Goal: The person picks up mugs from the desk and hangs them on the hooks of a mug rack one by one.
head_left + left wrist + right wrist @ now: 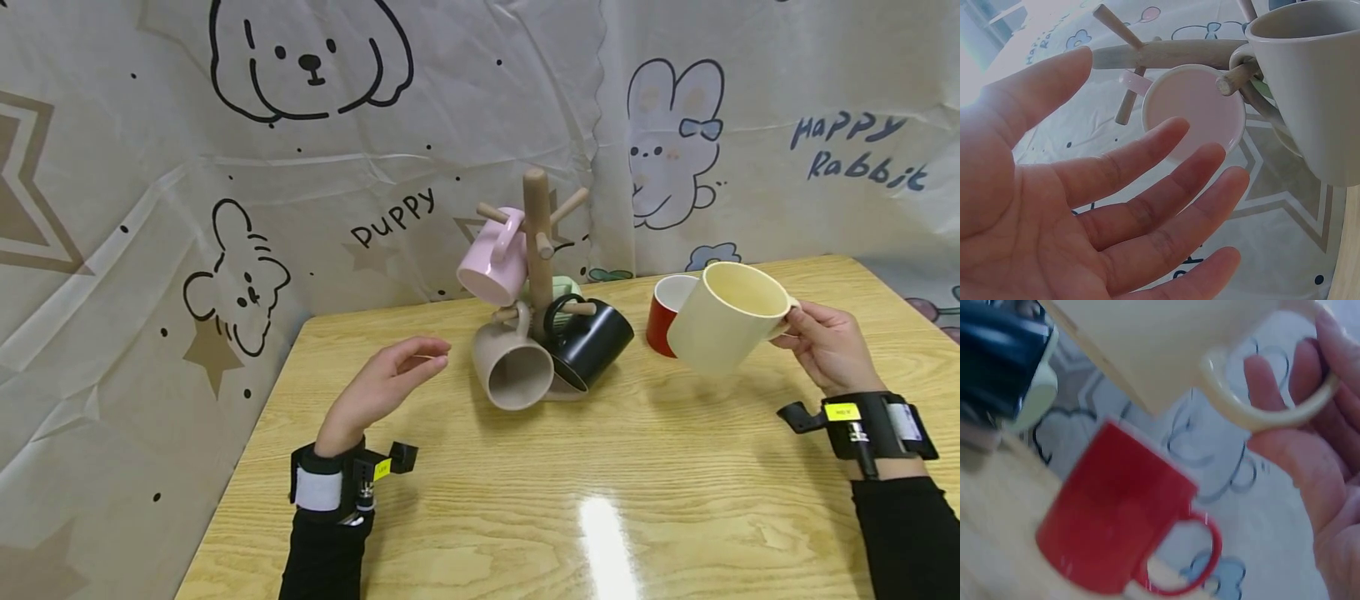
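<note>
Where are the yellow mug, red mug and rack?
Yellow mug [718, 328]: head view, outer wall.
Red mug [1116, 512]: right wrist view, middle of its body.
Rack [541, 279]: head view, central post.

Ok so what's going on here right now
A person's right hand holds a cream mug by its handle, raised above the table near a red mug. The left hand, holding nothing, is beside a wooden mug stand. A pink mug, a beige mug and a black mug hang on its pegs; a green mug is partly hidden behind.
</note>
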The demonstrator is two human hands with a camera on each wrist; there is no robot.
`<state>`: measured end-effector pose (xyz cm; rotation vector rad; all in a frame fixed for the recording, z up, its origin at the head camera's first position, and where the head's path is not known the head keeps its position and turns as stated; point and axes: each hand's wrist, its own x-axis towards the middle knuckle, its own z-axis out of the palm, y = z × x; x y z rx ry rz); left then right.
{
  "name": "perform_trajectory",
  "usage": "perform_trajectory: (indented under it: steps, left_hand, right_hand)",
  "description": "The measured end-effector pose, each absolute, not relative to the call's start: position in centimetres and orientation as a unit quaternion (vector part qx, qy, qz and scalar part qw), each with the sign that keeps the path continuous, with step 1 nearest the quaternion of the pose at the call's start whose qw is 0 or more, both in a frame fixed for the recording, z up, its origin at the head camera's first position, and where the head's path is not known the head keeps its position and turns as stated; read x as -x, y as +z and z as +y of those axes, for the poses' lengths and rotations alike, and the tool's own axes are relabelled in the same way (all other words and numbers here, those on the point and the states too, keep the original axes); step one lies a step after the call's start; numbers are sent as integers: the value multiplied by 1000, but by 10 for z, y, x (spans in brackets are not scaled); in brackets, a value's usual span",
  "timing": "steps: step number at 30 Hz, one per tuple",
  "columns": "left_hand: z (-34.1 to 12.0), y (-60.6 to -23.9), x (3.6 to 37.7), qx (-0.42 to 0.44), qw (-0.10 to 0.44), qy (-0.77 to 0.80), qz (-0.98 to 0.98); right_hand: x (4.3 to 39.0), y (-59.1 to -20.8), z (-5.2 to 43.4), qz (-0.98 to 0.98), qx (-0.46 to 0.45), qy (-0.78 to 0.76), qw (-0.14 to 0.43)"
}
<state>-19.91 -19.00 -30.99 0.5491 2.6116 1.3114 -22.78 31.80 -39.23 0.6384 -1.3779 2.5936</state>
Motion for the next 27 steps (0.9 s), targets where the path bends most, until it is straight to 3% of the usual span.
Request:
perform_trajectory:
  steps: [10,27]
  left_hand:
    - [-191,-309,198,-188,84,436,876]
    - [-191,-308,197,-200,79,438,873]
  right_hand:
    - [218,-354,270,-474,-210,851,85]
    - [204,-334,172,-614,-249,748,-37]
